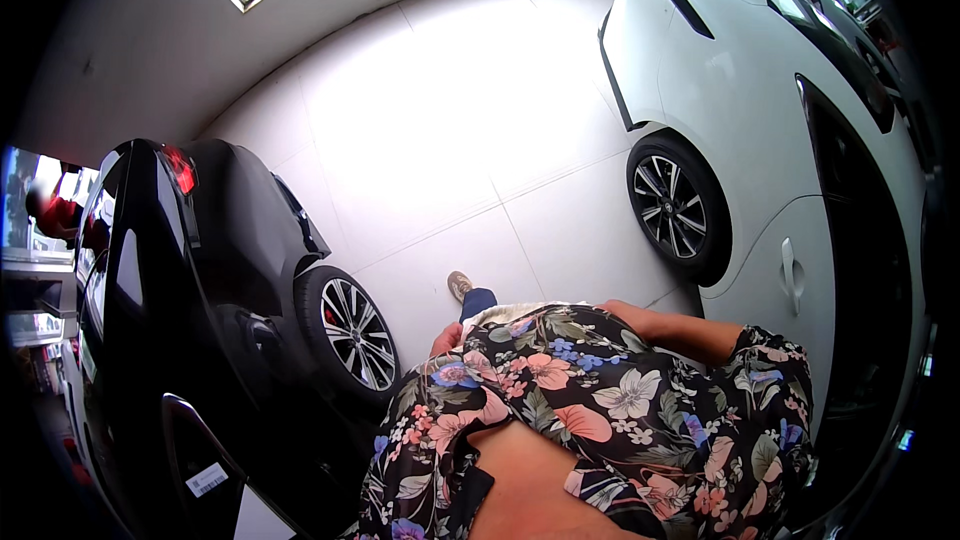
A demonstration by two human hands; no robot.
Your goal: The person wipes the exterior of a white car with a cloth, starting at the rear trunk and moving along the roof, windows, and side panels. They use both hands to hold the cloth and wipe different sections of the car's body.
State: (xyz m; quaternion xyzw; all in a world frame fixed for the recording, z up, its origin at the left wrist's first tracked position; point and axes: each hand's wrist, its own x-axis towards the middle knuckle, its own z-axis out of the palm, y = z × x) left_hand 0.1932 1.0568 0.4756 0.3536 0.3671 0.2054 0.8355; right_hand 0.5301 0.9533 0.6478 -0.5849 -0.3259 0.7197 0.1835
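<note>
My left hand (pixel 448 338) is low beside the floral shirt (pixel 592 382), next to a white cloth (pixel 517 310) at my waist; its fingers are partly hidden. On the other side, my right hand (pixel 621 309) is at the edge of the same cloth, mostly covered by the shirt, and what it holds cannot be seen. One brown shoe (pixel 459 285) and a dark blue trouser leg (pixel 478 302) show below me on the tiled floor.
A black car (pixel 240 225) stands at left, its rear wheel (pixel 358 334) near me. At right is a white car (pixel 750 127) with its wheel (pixel 669 206) close by. A wall (pixel 172 37) with a window runs behind. Far left, a person in red (pixel 56 217) is seen.
</note>
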